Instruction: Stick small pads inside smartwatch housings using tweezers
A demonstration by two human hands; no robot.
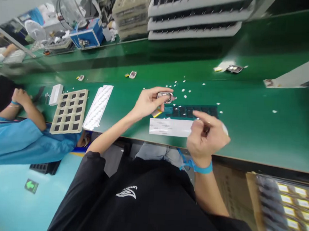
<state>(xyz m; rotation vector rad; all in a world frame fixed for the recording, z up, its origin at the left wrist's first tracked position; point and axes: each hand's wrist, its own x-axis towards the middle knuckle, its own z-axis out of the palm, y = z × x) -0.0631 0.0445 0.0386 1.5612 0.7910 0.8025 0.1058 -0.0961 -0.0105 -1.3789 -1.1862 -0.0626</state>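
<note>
My left hand (146, 102) grips a small white-rimmed electronic device housing (165, 96) between thumb and fingers, its inside facing up. A yellow-edged flat piece (156, 113), battery-like, hangs below it by the fingers. To the right, my right hand (207, 134) hovers over the front of the bench, index finger stretched toward the left and the other fingers curled in. Something white shows at its outer side; what the curled fingers hold, if anything, is hidden. Between and under the hands lie a dark green slotted strip (188, 111) and a white label sheet (169, 127).
White scraps (185, 96) dot the green bench (248, 117). Opened housings (132, 74) lie farther back, another (234, 68) at right. Left are label strips (99, 107), a compartment tray (69, 112) and a co-worker's arm (30, 109). Stacked white trays (193, 29) stand behind; a parts tray (290, 207) sits lower right.
</note>
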